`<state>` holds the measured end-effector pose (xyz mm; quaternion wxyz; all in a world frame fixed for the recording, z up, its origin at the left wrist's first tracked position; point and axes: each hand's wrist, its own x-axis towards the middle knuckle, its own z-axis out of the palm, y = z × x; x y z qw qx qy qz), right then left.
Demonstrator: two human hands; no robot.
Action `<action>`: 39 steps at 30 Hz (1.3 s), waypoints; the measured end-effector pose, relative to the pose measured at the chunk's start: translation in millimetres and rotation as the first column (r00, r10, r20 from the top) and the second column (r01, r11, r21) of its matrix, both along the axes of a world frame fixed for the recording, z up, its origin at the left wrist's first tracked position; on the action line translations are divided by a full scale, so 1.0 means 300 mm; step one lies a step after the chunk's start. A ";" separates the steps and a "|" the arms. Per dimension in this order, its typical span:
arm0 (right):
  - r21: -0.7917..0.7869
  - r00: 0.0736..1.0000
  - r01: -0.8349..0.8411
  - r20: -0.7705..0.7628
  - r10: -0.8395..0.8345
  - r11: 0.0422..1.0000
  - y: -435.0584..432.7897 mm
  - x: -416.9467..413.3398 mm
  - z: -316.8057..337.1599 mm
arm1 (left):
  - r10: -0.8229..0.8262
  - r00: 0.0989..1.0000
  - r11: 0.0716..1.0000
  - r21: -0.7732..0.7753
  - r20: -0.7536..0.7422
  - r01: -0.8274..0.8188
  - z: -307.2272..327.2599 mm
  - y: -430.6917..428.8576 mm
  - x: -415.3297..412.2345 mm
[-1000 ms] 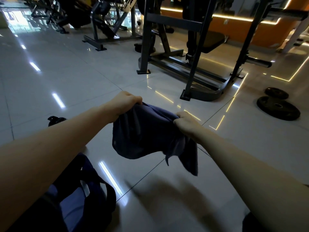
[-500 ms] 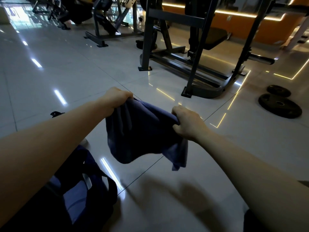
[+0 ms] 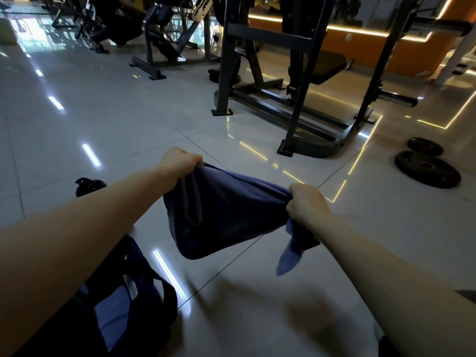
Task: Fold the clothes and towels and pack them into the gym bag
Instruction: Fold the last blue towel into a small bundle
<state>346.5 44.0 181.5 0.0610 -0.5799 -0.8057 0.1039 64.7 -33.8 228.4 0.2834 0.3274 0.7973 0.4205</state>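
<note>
- Gym bag (image 3: 154, 313): it sits on the tiled floor (image 3: 257, 318) at your lower left, partly hidden under your left forearm, with its mouth open and its straps slack. Something paler blue shows inside, but you cannot tell whether that is a packed item or the lining.
- Blue cloth (image 3: 226, 210): you hold it in the air above the floor, just beyond and to the right of the bag. It is stretched between your fists, its middle sags, and one loose tail hangs below your right wrist. It looks bunched rather than folded, so folding seems barely begun and packing this piece is yet to come.
- Left hand (image 3: 180, 162): it is fisted round the cloth's upper left edge.
- Right hand (image 3: 306, 202): it is fisted round the gathered right end.
- White tag (image 3: 130, 287): it sits inside the bag's mouth, too small and dim to read. No brand or other writing is legible on the bag or the cloth.
</note>
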 end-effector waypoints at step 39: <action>-0.443 0.819 -0.160 -0.559 -0.132 0.882 0.048 0.082 0.024 | 0.013 0.951 0.987 -0.156 0.307 0.037 -0.148 -0.022 -0.058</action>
